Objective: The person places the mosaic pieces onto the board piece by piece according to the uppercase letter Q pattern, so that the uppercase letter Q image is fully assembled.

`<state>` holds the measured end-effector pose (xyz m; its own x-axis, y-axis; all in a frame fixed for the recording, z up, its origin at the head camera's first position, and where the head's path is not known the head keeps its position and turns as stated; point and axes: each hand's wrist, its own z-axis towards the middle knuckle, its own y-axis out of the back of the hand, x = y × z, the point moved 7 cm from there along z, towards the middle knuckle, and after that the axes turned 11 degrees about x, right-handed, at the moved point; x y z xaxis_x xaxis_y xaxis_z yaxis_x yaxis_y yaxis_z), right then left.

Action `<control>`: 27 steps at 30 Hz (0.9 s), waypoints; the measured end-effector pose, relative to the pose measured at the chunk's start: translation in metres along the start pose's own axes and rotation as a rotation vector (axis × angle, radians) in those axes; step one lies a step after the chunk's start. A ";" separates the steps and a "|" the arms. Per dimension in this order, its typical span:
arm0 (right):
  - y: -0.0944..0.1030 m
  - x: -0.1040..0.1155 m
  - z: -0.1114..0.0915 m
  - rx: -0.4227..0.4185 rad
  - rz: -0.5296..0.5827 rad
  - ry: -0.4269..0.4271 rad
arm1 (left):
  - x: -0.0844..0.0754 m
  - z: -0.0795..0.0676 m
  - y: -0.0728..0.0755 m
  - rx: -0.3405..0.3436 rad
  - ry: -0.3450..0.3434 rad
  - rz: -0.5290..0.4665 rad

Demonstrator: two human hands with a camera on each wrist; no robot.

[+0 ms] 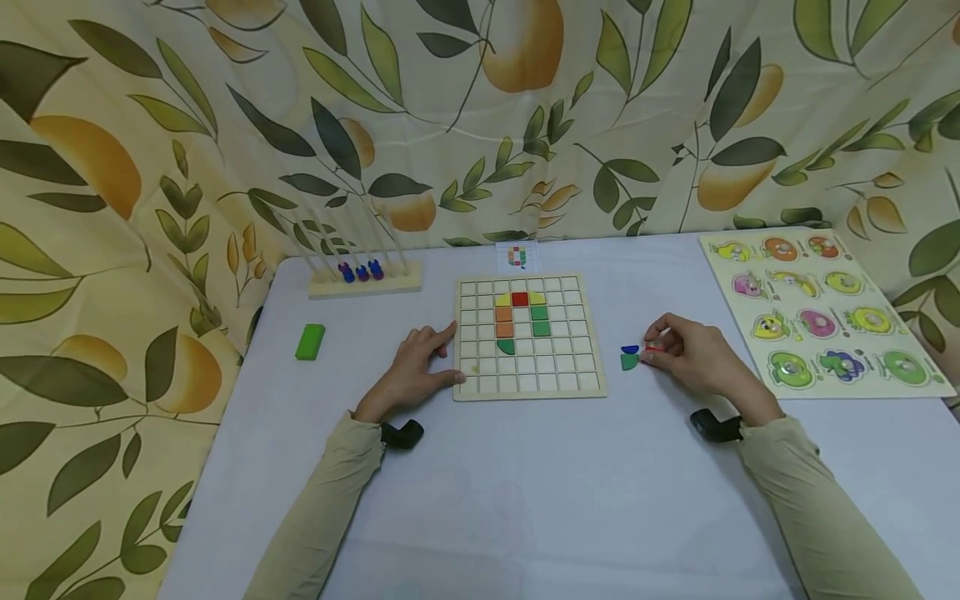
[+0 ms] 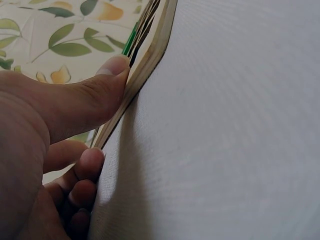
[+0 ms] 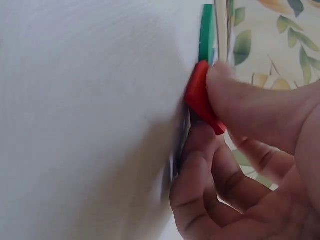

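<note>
My left hand (image 1: 412,367) rests against the left edge of a wooden grid board (image 1: 528,392), thumb and index finger spread along that edge. In the left wrist view the thumb (image 2: 90,97) lies on the board's edge. On the grid, red, yellow, orange and green tiles form an arch. To the board's right, my right hand (image 1: 693,354) pinches a small red tile (image 3: 202,95) between thumb and fingertips, tilted close over the table. Beside it lie a green tile (image 1: 629,362) and a blue half-round tile (image 1: 629,349).
A small pattern card (image 1: 517,257) sits behind the board. A bead abacus (image 1: 365,285) stands at the back left, with a green block (image 1: 310,342) in front of it. At the right lies a fruit puzzle board (image 1: 825,308). Patterned cloth (image 1: 480,150) hangs behind the table.
</note>
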<state>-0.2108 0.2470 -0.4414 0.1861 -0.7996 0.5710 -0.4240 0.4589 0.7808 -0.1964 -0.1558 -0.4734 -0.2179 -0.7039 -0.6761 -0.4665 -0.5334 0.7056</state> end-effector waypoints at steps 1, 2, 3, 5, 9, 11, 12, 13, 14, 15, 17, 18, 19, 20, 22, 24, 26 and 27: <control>0.000 0.000 0.001 0.011 0.006 0.006 | 0.000 0.000 0.000 0.001 0.000 0.000; -0.001 0.000 0.002 0.023 0.012 0.009 | 0.000 0.000 0.000 0.001 -0.001 0.002; -0.001 0.001 0.002 0.034 0.019 0.015 | 0.000 0.000 0.000 0.001 -0.002 0.001; 0.000 0.004 0.004 0.052 0.033 0.024 | 0.000 0.000 0.001 0.000 -0.005 0.003; 0.002 0.010 0.006 0.048 0.051 0.031 | -0.002 0.000 0.003 -0.001 -0.017 0.011; 0.003 0.013 0.007 0.039 0.066 0.032 | -0.003 0.000 0.003 -0.001 -0.025 0.018; 0.004 0.015 0.008 0.035 0.077 0.033 | -0.003 0.000 0.004 0.000 -0.028 0.016; 0.004 0.017 0.008 0.032 0.093 0.034 | -0.002 0.000 0.004 0.002 -0.029 0.014; 0.004 0.018 0.009 0.029 0.108 0.034 | -0.002 0.001 0.004 0.003 -0.029 0.013; 0.004 0.020 0.010 0.024 0.129 0.035 | -0.002 0.001 0.004 0.004 -0.027 0.012; 0.003 0.023 0.012 0.017 0.179 0.041 | -0.001 0.001 0.004 0.005 -0.023 0.012; 0.002 0.024 0.014 0.018 0.203 0.045 | -0.001 0.001 0.003 0.005 -0.022 0.013; 0.000 0.026 0.016 0.019 0.226 0.046 | -0.001 0.001 0.003 0.005 -0.020 0.016; -0.001 0.027 0.017 0.021 0.244 0.049 | -0.001 0.001 0.003 0.004 -0.018 0.019; -0.005 0.031 0.021 0.029 0.272 0.053 | 0.000 0.001 0.003 0.002 -0.018 0.020; -0.008 0.033 0.025 0.035 0.285 0.052 | 0.000 0.001 0.002 0.001 -0.019 0.020; -0.012 0.036 0.029 0.036 0.291 0.058 | 0.000 0.001 0.002 0.000 -0.019 0.024; -0.013 0.038 0.030 0.035 0.295 0.062 | 0.000 0.001 0.002 0.001 -0.018 0.024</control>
<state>-0.2254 0.1993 -0.4376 0.1038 -0.6076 0.7874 -0.4982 0.6535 0.5699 -0.1985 -0.1559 -0.4724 -0.2444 -0.7080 -0.6626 -0.4614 -0.5161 0.7216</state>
